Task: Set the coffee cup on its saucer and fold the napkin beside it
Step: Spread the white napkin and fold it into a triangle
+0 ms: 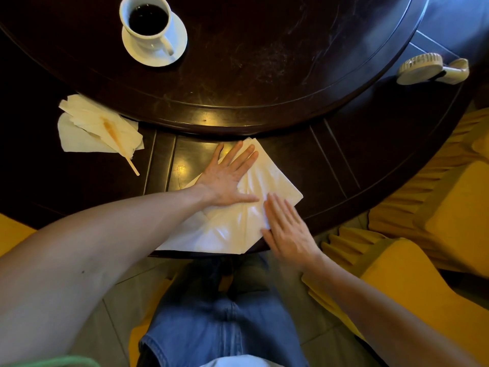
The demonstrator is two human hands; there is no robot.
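The left hand (229,178) lay flat, fingers spread, on a white napkin (232,223) at the near edge of a dark wooden table (317,154). The right hand (287,226) pressed flat on the napkin's right side. Far left, a white coffee cup (148,21) holding dark coffee stood on its saucer (177,41). Left of the hands lay crumpled napkins (87,128) with a wooden stirrer (124,152).

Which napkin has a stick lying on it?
The crumpled white napkin pile left of the hands, with a wooden stirring stick across it. The flat napkin has only hands.
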